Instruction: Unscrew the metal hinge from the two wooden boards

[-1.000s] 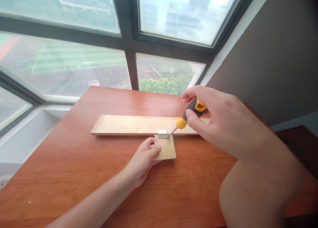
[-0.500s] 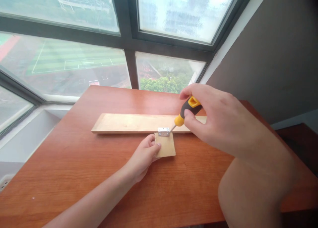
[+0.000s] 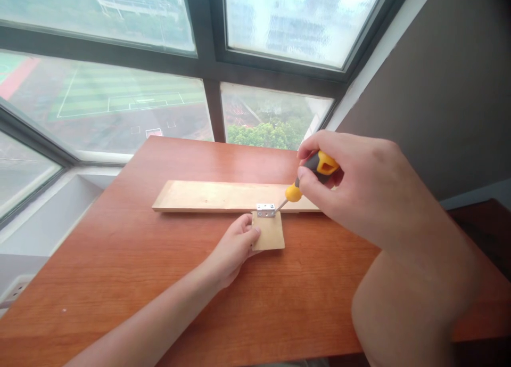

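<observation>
Yellow-and-black screwdriver point(image 3: 293, 193) leans farther right, tip still at small silver metal hinge point(image 3: 265, 208)

Right hand point(image 3: 359, 178) closed round screwdriver's handle. Left hand point(image 3: 238, 243) pinches square tan wooden panel point(image 3: 269, 235); hinge lies along panel's far edge, just beyond that hand. Long pale wooden plank point(image 3: 203, 195) beyond left hand. Shaft slants: probably better squared to hinge, pressed straight, left pinch kept firm.
</observation>
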`<act>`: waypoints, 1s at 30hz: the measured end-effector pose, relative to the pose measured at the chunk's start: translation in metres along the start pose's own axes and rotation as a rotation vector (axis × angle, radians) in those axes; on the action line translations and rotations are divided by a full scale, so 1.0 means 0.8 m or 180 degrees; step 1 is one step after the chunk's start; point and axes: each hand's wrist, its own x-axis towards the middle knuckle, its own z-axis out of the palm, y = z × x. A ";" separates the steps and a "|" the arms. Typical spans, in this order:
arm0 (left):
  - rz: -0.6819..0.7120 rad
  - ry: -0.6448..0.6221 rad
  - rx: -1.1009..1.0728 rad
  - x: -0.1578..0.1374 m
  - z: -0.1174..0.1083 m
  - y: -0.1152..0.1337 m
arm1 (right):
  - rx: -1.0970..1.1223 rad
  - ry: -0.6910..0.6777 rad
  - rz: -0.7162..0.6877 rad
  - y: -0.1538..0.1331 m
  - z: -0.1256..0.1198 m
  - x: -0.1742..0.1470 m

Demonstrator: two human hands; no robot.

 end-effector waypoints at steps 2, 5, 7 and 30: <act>-0.0002 0.0009 0.0005 0.000 0.000 0.000 | 0.0027 0.0043 -0.0020 -0.001 -0.001 -0.001; -0.0002 0.0018 0.0028 -0.001 0.001 0.001 | 0.0060 0.0086 -0.0045 -0.004 -0.001 0.000; 0.0012 0.0010 0.0037 -0.002 0.002 0.002 | 0.0113 0.0082 -0.0089 -0.007 0.000 0.001; 0.0024 0.0070 -0.0154 -0.004 0.007 0.008 | 0.0303 -0.0036 -0.0253 -0.017 0.008 0.003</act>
